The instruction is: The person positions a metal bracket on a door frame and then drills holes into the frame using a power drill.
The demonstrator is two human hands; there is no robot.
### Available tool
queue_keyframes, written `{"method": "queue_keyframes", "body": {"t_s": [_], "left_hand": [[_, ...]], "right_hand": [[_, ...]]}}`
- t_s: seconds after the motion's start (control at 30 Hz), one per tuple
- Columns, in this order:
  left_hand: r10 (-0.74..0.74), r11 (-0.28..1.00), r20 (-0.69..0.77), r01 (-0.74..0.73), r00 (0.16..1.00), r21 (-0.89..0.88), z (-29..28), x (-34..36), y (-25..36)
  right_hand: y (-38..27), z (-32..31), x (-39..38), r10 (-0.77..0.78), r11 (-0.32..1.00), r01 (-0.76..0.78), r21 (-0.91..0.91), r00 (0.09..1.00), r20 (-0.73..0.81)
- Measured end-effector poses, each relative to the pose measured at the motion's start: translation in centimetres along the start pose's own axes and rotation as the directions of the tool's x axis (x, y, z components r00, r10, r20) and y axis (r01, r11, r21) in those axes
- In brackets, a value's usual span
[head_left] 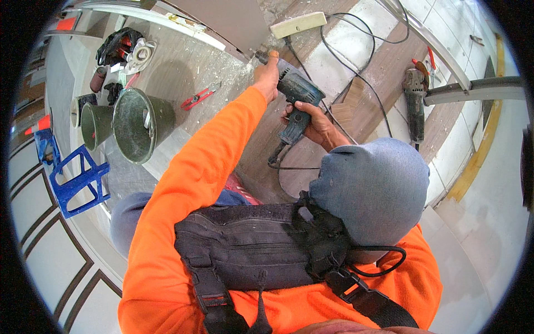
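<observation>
A dark teal corded power drill (300, 85) is in both of my hands, its front end pointing up and left toward the lower edge of a brown panel (231, 22). My left hand (267, 78) is closed round the front of the drill near the chuck. At the rear, my right hand (317, 123) wraps the handle, thumb on its upper side. From the handle's base a black cord (300, 167) runs off to the right, partly behind my knee. Whether a bit touches the panel is too small to tell.
Green buckets (133, 131) stand at the left, beside a blue plastic frame (80, 181). A red utility knife (200, 97) lies on the dusty floor. Ahead sits a cream power strip (298, 24) with looping cords. An angle grinder (414, 103) rests at the right near a metal frame (475, 92).
</observation>
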State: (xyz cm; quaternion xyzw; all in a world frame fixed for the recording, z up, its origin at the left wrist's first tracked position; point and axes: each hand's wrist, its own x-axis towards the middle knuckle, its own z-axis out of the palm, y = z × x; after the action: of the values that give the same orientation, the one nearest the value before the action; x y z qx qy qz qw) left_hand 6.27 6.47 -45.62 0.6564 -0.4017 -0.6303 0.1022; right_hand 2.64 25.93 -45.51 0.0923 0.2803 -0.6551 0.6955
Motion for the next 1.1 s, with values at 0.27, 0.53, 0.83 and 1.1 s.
{"method": "queue_keyframes", "body": {"t_s": [0.27, 0.53, 0.83, 1.1], "left_hand": [[0.147, 0.440, 0.307, -0.340, 0.940, 0.831, -2.5, -1.3, 2.2], [0.201, -0.970, 0.976, -0.123, 0.082, 0.210, -9.8, -35.8, 16.4], [0.318, -0.796, 0.869, -0.391, 0.379, 0.462, -18.1, -23.7, 5.0], [0.385, -0.755, 0.839, -0.392, 0.384, 0.526, -19.6, -26.5, 7.1]], "right_hand": [[-0.3, 0.1, -0.5, -0.004, 1.000, 0.004, -0.026, 1.000, 0.007], [-2.5, 2.1, -2.6, -0.016, 0.951, 0.003, -0.310, 0.999, -0.041], [-1.8, -1.9, -0.5, 0.162, 0.962, -0.197, -0.188, 0.969, -0.186], [-1.1, -1.7, -1.2, 0.010, 0.986, -0.025, -0.163, 0.996, -0.089]]}}
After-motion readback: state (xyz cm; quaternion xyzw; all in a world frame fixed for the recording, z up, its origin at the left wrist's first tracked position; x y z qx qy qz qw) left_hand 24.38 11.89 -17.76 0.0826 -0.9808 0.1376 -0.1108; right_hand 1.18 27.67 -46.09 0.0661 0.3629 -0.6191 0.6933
